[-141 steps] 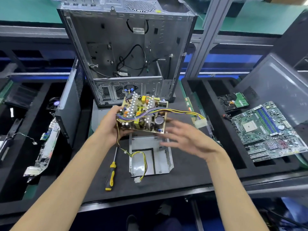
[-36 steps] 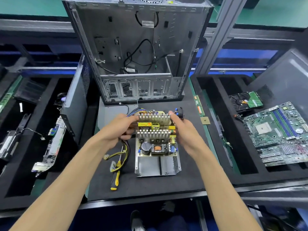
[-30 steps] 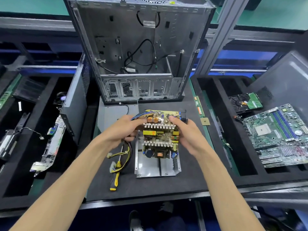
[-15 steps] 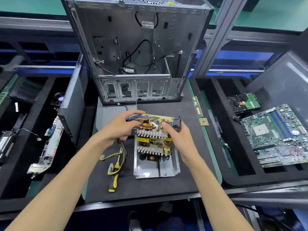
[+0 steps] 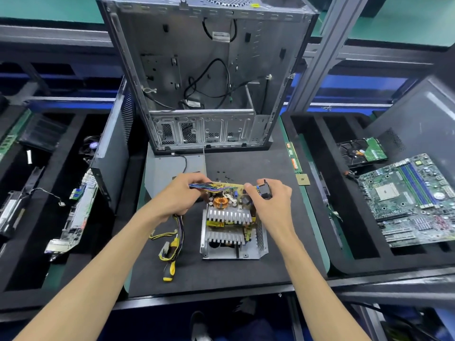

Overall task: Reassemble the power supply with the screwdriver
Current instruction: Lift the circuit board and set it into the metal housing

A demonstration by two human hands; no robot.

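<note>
The power supply board (image 5: 227, 217), yellow with two finned heatsinks and a copper coil, lies inside its open metal housing (image 5: 261, 244) on the black mat. My left hand (image 5: 181, 199) grips the bundle of coloured wires (image 5: 209, 187) at the board's far left corner. My right hand (image 5: 269, 200) pinches the black power socket (image 5: 264, 190) at the far right corner. More of the wire harness (image 5: 172, 242) trails down to the left, over the yellow-and-black screwdriver (image 5: 170, 269) lying on the mat.
An empty computer case (image 5: 209, 77) stands upright behind the work spot, with a grey cover plate (image 5: 167, 171) and several small screws (image 5: 222, 175) in front of it. A motherboard (image 5: 413, 198) and hard drive (image 5: 362, 151) lie in the right tray; a side panel (image 5: 110, 148) and card (image 5: 76, 217) sit left.
The board went from being held up in my hands to lying flat in the housing. My hands shifted to its far end, onto the wires and the socket.
</note>
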